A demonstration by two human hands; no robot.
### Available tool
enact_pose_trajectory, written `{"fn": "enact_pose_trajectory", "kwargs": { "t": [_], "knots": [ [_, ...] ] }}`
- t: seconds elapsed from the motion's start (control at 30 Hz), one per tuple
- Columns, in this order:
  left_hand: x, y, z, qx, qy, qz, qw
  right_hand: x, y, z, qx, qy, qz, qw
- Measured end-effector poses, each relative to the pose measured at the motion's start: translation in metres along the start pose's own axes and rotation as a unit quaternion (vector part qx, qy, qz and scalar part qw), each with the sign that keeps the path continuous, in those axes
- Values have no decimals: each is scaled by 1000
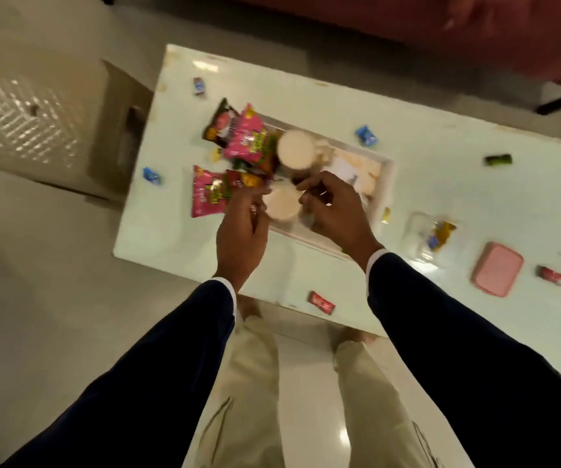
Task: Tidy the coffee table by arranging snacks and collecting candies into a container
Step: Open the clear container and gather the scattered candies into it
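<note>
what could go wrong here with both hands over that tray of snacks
1. The left hand and right hand crowd the near white cup in the tray; a nudge might tip it.
2. The pink snack packets are heaped loosely over the tray's edge and might slide off.
3. A red candy lies close to the table's near edge, so a sleeve might sweep it off.

Dark navy sleeves (157, 366), white cuffs (230, 285), pale beige trousers (252, 400)

No legible txt; wrappers (242, 143) too blurry
</note>
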State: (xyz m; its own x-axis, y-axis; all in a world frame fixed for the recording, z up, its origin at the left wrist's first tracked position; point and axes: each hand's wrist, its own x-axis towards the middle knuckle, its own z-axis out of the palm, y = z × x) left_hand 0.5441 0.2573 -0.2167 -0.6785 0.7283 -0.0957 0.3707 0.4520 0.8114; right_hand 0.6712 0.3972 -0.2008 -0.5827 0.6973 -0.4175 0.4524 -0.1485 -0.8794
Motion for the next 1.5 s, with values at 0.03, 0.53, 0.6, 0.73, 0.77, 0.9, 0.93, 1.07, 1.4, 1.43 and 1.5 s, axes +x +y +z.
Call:
{"fn": "enact_pose_trajectory", "kwargs": {
  "t": [0.03,0.53,0.6,0.73,0.77,0.9,0.93,1.07,1.4,1.43,1.5],
  "knots": [
    [7,-14,-22,8,37,-11,999,12,-11,20,-2,-12,-10,1000],
    [142,-213,-150,162,-107,-137,971,227,-102,218,-353,-31,-118,928],
    [143,-221,-148,175,-122,-111,971,255,-101,222,-410,-41,-83,907],
    [141,-233,-147,140,-115,-90,979,290,-91,229,-466,-43,-53,882],
    [141,-234,-147,113,-102,-107,982,296,-88,231,-478,-51,-48,876],
    [145,-231,-148,-35,-36,-202,978,303,-80,244,-542,-67,-65,835],
    [144,-230,-149,-81,-30,-222,971,301,-78,246,-547,-68,-71,831],
    [141,-218,-152,-193,3,-244,950,282,-75,257,-525,-98,-104,839],
    [112,-133,-125,-319,19,-202,926,122,-93,189,-17,-29,-37,999],
    [106,-120,-116,-322,6,-195,926,102,-88,170,26,-19,-21,999],
    [94,-93,-95,-332,-29,-186,924,65,-72,130,89,-1,3,996]
  ]
}}
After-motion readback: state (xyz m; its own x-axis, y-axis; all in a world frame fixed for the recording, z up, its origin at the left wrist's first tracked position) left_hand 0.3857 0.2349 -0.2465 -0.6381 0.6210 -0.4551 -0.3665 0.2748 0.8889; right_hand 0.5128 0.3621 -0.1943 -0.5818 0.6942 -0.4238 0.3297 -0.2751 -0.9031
